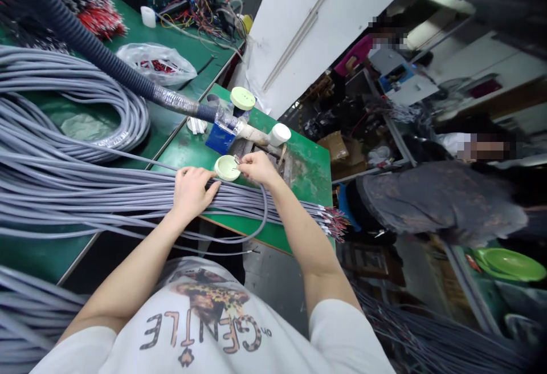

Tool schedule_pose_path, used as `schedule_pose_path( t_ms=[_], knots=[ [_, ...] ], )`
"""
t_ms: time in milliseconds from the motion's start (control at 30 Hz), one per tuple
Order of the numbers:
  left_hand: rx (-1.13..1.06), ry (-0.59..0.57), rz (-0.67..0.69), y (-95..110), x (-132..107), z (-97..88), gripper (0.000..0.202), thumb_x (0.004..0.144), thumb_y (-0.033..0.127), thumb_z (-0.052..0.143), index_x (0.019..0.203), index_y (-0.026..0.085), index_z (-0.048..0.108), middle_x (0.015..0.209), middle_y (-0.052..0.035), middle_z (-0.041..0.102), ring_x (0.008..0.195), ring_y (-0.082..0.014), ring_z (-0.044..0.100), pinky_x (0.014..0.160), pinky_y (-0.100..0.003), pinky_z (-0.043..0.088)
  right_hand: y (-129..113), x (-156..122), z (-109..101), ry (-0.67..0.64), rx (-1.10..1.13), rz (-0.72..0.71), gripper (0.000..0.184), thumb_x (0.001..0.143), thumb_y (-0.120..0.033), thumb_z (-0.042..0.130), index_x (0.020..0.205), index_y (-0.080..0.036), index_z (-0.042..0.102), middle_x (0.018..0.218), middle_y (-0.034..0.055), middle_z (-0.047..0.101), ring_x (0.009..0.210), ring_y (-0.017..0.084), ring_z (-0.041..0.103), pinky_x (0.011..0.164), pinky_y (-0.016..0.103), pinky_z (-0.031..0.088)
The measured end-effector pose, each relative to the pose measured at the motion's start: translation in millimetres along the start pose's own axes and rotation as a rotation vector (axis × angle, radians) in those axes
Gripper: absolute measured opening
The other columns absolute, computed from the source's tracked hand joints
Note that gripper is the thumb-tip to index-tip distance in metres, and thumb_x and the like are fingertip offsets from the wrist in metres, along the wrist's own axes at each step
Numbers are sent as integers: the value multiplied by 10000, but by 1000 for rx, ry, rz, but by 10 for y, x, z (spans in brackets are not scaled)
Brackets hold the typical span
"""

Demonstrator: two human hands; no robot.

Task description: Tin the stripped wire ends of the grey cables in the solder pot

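Note:
My right hand (pixel 258 167) is closed in a pinch on the end of a grey cable (pixel 265 208), whose body loops down and back to the left. Thin wire ends stick out past my fingertips, over the edge of a small pale-green round dish (pixel 228 167). My left hand (pixel 192 188) lies palm down on a thick bundle of grey cables (pixel 141 183), thumb apart and fingertips close to the dish; whether they touch it I cannot tell. At the bundle's right end, red and dark wire ends (pixel 335 223) fan out.
Behind the dish stand a blue box (pixel 221 137) under a ribbed hose (pixel 106 60), a white round container (pixel 280 133) and a green-lidded jar (pixel 243 99). Coiled cables (pixel 72 100) and a plastic bag (pixel 157 63) lie left. A co-worker (pixel 440 197) is at the right.

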State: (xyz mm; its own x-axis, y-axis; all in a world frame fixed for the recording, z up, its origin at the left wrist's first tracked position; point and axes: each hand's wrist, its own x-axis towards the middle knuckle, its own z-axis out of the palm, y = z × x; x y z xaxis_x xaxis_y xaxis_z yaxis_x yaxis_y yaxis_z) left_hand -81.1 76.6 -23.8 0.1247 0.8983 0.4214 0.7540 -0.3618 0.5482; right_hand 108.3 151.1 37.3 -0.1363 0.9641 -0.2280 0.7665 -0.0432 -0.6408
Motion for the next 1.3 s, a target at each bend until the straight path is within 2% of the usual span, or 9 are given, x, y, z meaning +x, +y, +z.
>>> schedule_pose_path(
  t_ms=[133, 267, 500, 633, 767, 867, 967, 1133, 1300],
  knots=[
    [6, 17, 18, 5, -31, 38, 215, 886, 376, 527, 919, 222, 675, 871, -47, 726, 869, -235, 615, 885, -422, 339, -89, 137, 61, -32, -269, -2, 123, 638, -189, 579, 523, -145, 589, 443, -36, 490, 520, 100, 472, 519, 221, 307],
    [1, 20, 18, -7, -38, 41, 215, 887, 368, 527, 913, 215, 677, 855, -47, 726, 852, -229, 617, 900, -426, 337, -152, 199, 105, -62, -418, 12, 107, 658, -179, 591, 568, -141, 636, 498, -19, 533, 569, 114, 509, 532, 224, 304],
    [-22, 29, 24, -17, -45, 61, 201, 884, 346, 535, 919, 211, 679, 844, -43, 722, 844, -222, 621, 939, -431, 334, -220, 232, 171, -86, -515, 45, 106, 670, -193, 605, 578, -147, 631, 529, -16, 531, 574, 110, 504, 523, 226, 289],
    [-57, -1, 10, -25, -37, 37, 199, 876, 347, 541, 924, 214, 681, 852, -48, 723, 875, -231, 627, 964, -450, 317, -199, 203, 106, -78, -449, 35, 123, 649, -170, 587, 529, -142, 587, 477, -33, 465, 526, 90, 446, 496, 223, 268],
    [-100, -97, -6, -22, -16, -25, 184, 850, 372, 573, 903, 235, 683, 846, -36, 724, 872, -234, 625, 999, -481, 278, -3, 150, -169, -13, -208, 12, 182, 629, -204, 586, 466, -150, 525, 416, -39, 433, 449, 77, 386, 457, 227, 259],
    [-118, -150, -9, -14, 1, -58, 181, 840, 387, 582, 905, 251, 681, 880, -36, 732, 881, -242, 619, 1001, -507, 259, 241, 130, -415, 97, -10, 125, 197, 597, -211, 618, 444, -156, 507, 385, -40, 442, 388, 65, 368, 417, 221, 260],
    [-109, -169, -9, -10, 15, -60, 196, 836, 397, 585, 915, 250, 687, 898, -53, 734, 897, -259, 616, 993, -525, 254, 491, 142, -564, 183, 67, 250, 188, 571, -171, 627, 436, -158, 497, 357, -50, 428, 338, 51, 345, 380, 212, 240],
    [-95, -167, 3, -18, 20, -32, 207, 840, 401, 578, 914, 243, 690, 915, -59, 735, 928, -272, 621, 999, -539, 238, 782, 219, -581, 220, 108, 334, 126, 563, -132, 625, 467, -133, 543, 355, -42, 449, 313, 52, 371, 352, 204, 249],
    [-82, -167, 11, -21, 20, -28, 211, 850, 405, 568, 916, 244, 687, 907, -56, 735, 927, -268, 623, 1004, -539, 239, 899, 301, -539, 229, 123, 374, 105, 561, -111, 631, 484, -123, 561, 340, -48, 446, 298, 47, 362, 342, 199, 251]
  ],
)
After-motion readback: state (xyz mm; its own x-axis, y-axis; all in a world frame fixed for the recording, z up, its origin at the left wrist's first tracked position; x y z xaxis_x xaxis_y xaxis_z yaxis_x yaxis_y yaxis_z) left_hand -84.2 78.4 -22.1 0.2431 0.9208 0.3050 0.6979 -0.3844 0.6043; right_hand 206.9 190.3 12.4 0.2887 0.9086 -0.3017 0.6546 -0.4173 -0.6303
